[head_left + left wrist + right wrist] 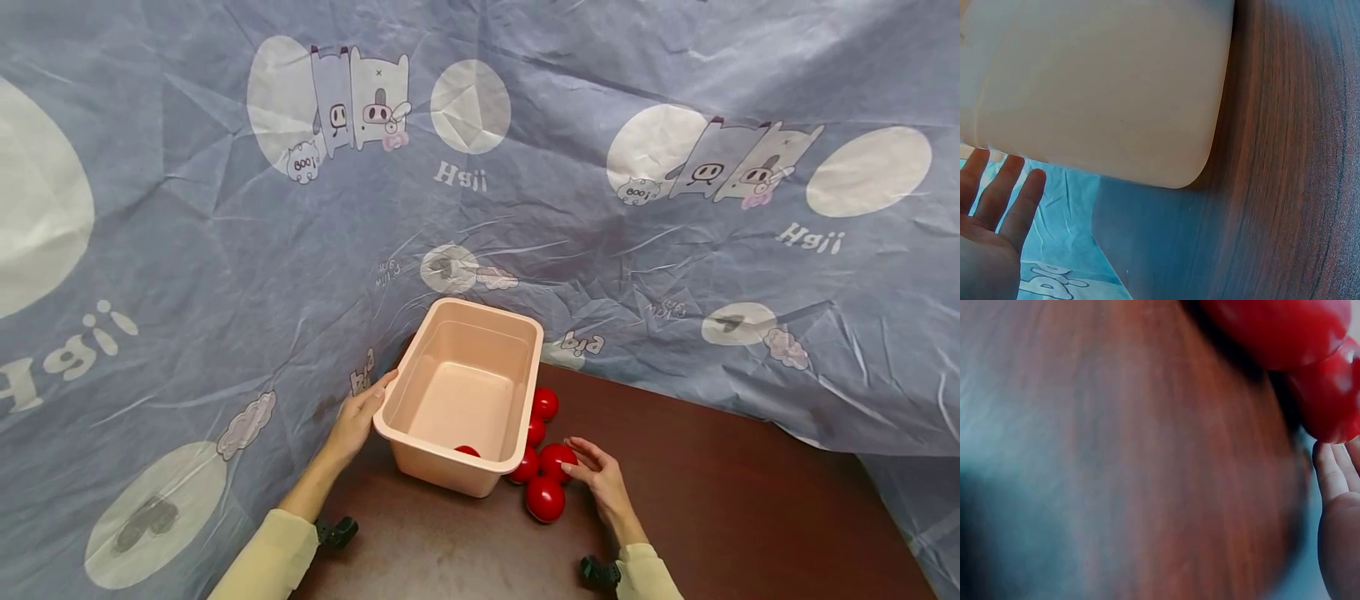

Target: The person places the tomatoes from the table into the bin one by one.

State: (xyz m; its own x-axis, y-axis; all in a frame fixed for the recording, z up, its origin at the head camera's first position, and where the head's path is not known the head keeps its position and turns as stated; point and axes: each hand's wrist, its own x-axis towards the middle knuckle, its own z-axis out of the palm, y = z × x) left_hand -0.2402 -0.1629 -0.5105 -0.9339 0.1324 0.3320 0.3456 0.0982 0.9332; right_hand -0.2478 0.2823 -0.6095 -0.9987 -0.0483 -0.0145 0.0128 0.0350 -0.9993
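A pale pink plastic bin (457, 483) sits on a dark wooden table, its side large in the left wrist view. My left hand (358, 421) holds the bin's rim at the left; in the left wrist view its fingers (999, 194) lie against the outer wall, the thumb hidden. One red ball (467, 451) partly shows inside, by the near wall. Several glossy red balls (545, 500) cluster along the bin's right side. My right hand (603, 483) reaches the rightmost red ball (557, 461), thumb and fingers touching its right side; straight fingertips meet a ball (1329, 400) in the right wrist view.
Blue printed sheeting (525, 217) hangs behind and left of the table, close to the bin's far and left sides. Brown tabletop (735, 508) extends to the right. Dark straps with small mounts (339, 533) sit on both wrists.
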